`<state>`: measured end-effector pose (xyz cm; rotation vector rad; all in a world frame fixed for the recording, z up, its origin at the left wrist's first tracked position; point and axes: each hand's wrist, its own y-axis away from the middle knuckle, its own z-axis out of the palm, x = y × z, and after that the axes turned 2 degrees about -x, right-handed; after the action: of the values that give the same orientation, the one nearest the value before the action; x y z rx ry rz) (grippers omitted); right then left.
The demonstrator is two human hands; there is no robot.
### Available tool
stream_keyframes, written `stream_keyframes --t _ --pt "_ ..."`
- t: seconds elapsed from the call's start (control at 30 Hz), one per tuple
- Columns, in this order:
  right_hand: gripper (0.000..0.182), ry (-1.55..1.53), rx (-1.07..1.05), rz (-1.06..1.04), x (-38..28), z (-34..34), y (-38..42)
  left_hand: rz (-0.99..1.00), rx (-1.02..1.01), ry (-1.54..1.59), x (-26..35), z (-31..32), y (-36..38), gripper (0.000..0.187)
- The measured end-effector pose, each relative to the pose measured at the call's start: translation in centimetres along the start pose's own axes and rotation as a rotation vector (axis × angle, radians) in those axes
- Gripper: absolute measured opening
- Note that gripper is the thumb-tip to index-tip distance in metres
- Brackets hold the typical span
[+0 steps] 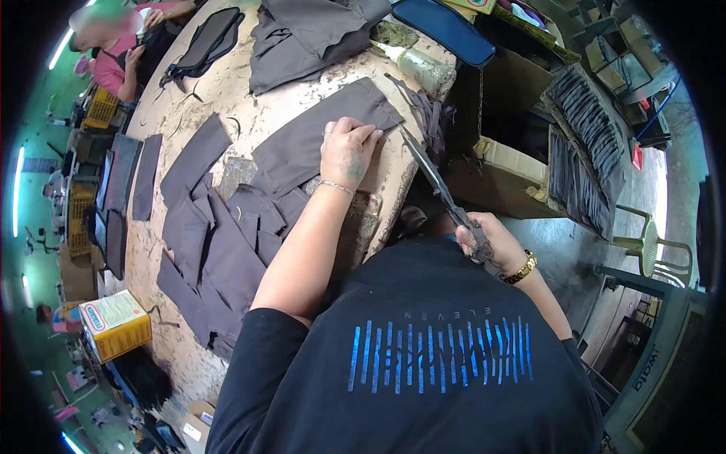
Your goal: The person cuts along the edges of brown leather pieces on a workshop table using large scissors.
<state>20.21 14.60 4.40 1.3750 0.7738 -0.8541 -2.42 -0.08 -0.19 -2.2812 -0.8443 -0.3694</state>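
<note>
My left hand (346,155), wearing a ring and a thin bracelet, presses on a grey-brown fabric piece (310,117) with its fingers bent together near the piece's right end. In my right hand (491,238), with a gold watch at the wrist, is a pair of long scissors (431,175). Its fingers wrap round the dark handles, and the blades point up-left, their tips right by the fabric's corner. More cut fabric pieces (227,234) lie overlapped left of my left forearm. Narrow dark strips (429,113) hang at the table edge beyond the blades.
Across the worn table (144,265) are folded fabric (302,38), a bottle (425,69), a dark blue tray (446,30) and a yellow box (115,325). A cardboard box (514,163) and bundled dark pieces (586,144) stand at right. Another person (112,68) sits at upper left.
</note>
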Motion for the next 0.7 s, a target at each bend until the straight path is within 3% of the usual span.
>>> stream_keyframes --t 0.4,0.5,0.57,0.7 --pt "0.042 0.054 0.080 -0.076 0.7 0.0 -3.9 0.047 -0.033 0.053 0.2 -0.5 0.4 0.013" --pt "0.057 0.098 0.126 -0.077 0.5 0.2 -4.1 0.056 -0.027 0.055 0.1 -0.4 0.4 0.012" --pt "0.044 0.044 0.107 -0.097 0.2 0.5 -3.9 0.052 -0.022 0.056 0.1 -0.4 0.4 0.012" --pt "0.045 0.099 0.133 -0.048 -0.3 0.7 -3.5 0.051 -0.026 0.057 0.3 -0.5 0.4 0.012"
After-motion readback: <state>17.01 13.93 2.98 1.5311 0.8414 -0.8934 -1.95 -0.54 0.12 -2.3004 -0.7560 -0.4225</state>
